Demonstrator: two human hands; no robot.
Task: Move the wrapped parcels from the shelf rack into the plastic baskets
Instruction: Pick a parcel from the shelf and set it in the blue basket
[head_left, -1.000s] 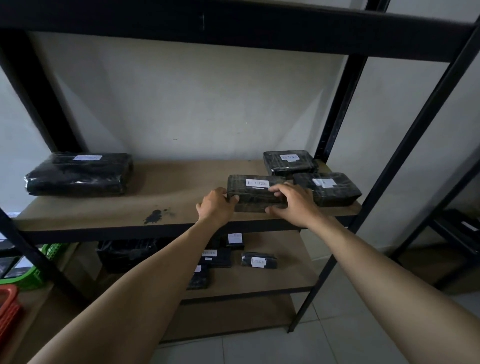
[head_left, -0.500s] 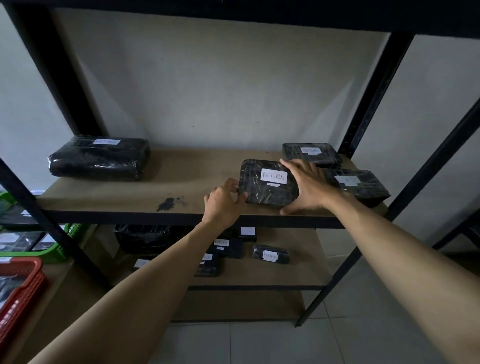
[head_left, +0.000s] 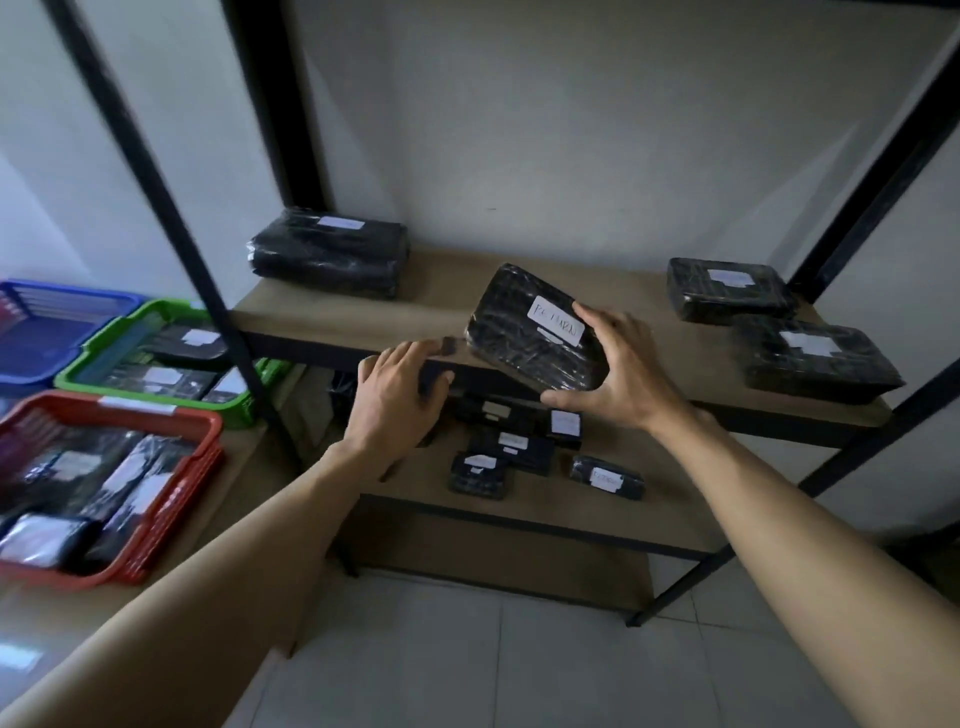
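One black parcel (head_left: 535, 332) — tilted, white-labelled, film-wrapped

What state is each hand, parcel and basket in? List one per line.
labelled parcel: lifted, tilted, gripped by right hand
left hand: open, holding nothing
red basket: holds parcels
green basket: holds parcels
large parcel: lying flat on shelf

worn on the head, wide-angle, facing forward and down, close to the shelf rack (head_left: 457, 291) ahead, plastic baskets (head_left: 101, 347) low at left.
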